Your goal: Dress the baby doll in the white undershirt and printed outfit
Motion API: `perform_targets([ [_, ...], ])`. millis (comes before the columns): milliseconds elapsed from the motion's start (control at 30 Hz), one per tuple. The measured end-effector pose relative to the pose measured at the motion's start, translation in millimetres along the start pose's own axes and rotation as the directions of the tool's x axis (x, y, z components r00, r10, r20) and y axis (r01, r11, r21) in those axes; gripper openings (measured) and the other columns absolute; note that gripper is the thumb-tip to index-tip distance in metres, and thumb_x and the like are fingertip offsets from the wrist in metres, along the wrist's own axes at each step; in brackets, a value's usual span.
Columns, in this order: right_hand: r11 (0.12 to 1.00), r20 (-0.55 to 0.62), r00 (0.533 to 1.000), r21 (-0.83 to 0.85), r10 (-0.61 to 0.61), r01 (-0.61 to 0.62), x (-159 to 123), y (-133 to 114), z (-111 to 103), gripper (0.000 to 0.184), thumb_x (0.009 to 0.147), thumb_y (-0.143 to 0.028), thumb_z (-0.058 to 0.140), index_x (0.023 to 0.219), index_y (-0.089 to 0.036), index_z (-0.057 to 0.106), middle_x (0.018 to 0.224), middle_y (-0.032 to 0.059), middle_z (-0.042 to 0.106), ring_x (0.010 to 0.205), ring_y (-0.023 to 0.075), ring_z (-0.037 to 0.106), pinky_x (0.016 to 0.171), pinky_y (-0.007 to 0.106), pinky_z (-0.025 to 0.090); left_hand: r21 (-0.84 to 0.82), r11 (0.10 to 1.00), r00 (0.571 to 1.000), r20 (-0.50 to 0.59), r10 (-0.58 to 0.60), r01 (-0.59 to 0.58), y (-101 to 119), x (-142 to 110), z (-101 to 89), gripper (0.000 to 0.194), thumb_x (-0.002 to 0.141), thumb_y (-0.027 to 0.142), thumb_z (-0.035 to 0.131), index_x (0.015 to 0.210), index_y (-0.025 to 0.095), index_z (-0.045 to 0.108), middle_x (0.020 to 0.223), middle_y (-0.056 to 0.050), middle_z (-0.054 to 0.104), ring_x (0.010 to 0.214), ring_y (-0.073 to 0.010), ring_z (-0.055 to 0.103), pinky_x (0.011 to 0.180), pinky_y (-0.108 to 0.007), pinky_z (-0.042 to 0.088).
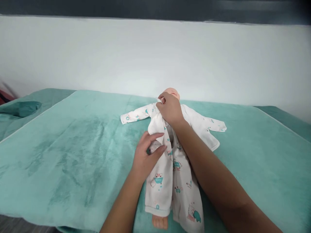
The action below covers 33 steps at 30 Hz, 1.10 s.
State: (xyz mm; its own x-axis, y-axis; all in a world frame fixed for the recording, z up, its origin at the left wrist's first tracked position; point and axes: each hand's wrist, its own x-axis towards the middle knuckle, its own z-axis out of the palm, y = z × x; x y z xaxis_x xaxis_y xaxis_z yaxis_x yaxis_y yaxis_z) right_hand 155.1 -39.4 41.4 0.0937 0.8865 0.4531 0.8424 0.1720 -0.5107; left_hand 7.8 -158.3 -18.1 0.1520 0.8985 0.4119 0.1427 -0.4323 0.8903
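Observation:
A baby doll [173, 92] lies on its back, its head toward the wall. It wears a white printed baby shirt [204, 124], open at the front with both sleeves spread out, and white printed pants [159, 191]. One bare foot [159, 222] sticks out of a pant leg. Near the doll's neck, my right hand [170, 108] pinches the shirt's collar edge between thumb and fingers. Lower down, my left hand [147, 155] rests at the shirt's front flap, thumb and forefinger apart with cloth between them. My right hand and forearm hide part of the doll's chest.
The doll lies on a teal plush cover [80, 155] with pale seams. Behind it rises a white wall [145, 58] with a dark band along the top. A red and black item [6, 96] shows at the far left edge. Dark floor [19, 225] appears at the lower left.

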Motion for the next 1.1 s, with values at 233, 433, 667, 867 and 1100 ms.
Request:
perform_targets([
  [233, 0.999, -0.085, 0.996, -0.008, 0.037, -0.038, -3, 25, -16, 0.038, 0.087, -0.025, 0.041, 0.107, -0.024, 0.074, 0.114, 0.0100, 0.067, 0.101, 0.0278, 0.061, 0.085, 0.039, 0.046, 0.209, 0.931, 0.954, 0.105, 0.281, -0.298, -5, -1, 2.9, 0.027, 0.092, 0.023, 0.058, 0.117, 0.026, 0.069, 0.094, -0.005, 0.067, 0.100, -0.0204, 0.059, 0.094, -0.040, 0.046],
  [433, 0.974, -0.127, 0.981, 0.189, 0.147, -0.121, -5, 48, -22, 0.036, 0.083, -0.026, 0.040, 0.089, -0.020, 0.075, 0.106, 0.0063, 0.072, 0.104, 0.0245, 0.062, 0.094, 0.036, 0.044, 0.344, 0.772, 0.845, 0.219, 0.488, -0.535, 10, 5, 8.2, 0.026, 0.091, 0.015, 0.056, 0.113, 0.022, 0.068, 0.100, -0.004, 0.072, 0.106, -0.0203, 0.061, 0.092, -0.039, 0.044],
  [667, 0.950, -0.164, 0.946, 0.190, 0.278, -0.246, -13, 85, -27, 0.037, 0.078, -0.025, 0.044, 0.100, -0.018, 0.073, 0.104, 0.0078, 0.071, 0.094, 0.0227, 0.062, 0.092, 0.036, 0.045, 0.328, 0.756, 0.801, 0.434, 0.412, -0.566, 24, 15, 11.8, 0.018, 0.093, 0.019, 0.053, 0.097, 0.021, 0.070, 0.093, -0.001, 0.076, 0.091, -0.0191, 0.063, 0.082, -0.037, 0.044],
  [867, 0.891, -0.169, 0.888, -0.090, 0.427, -0.445, -41, 125, -49, 0.035, 0.081, -0.035, 0.052, 0.108, -0.018, 0.066, 0.111, 0.0131, 0.065, 0.097, 0.0270, 0.059, 0.085, 0.040, 0.045, 0.225, 0.939, 0.957, 0.189, 0.219, -0.260, 37, 62, 23.0, 0.022, 0.095, 0.027, 0.050, 0.085, 0.021, 0.069, 0.081, 0.000, 0.072, 0.074, -0.0144, 0.063, 0.071, -0.029, 0.047],
  [1100, 0.876, -0.093, 0.893, -0.173, 0.440, -0.450, -44, 116, -58, 0.039, 0.080, -0.055, 0.056, 0.101, -0.021, 0.061, 0.111, 0.0116, 0.061, 0.097, 0.0278, 0.058, 0.080, 0.039, 0.043, 0.383, 0.916, 0.992, 0.077, 0.097, -0.119, 27, 140, 55.4, 0.023, 0.094, 0.028, 0.048, 0.091, 0.022, 0.070, 0.101, -0.004, 0.073, 0.098, -0.0232, 0.064, 0.089, -0.037, 0.048],
])
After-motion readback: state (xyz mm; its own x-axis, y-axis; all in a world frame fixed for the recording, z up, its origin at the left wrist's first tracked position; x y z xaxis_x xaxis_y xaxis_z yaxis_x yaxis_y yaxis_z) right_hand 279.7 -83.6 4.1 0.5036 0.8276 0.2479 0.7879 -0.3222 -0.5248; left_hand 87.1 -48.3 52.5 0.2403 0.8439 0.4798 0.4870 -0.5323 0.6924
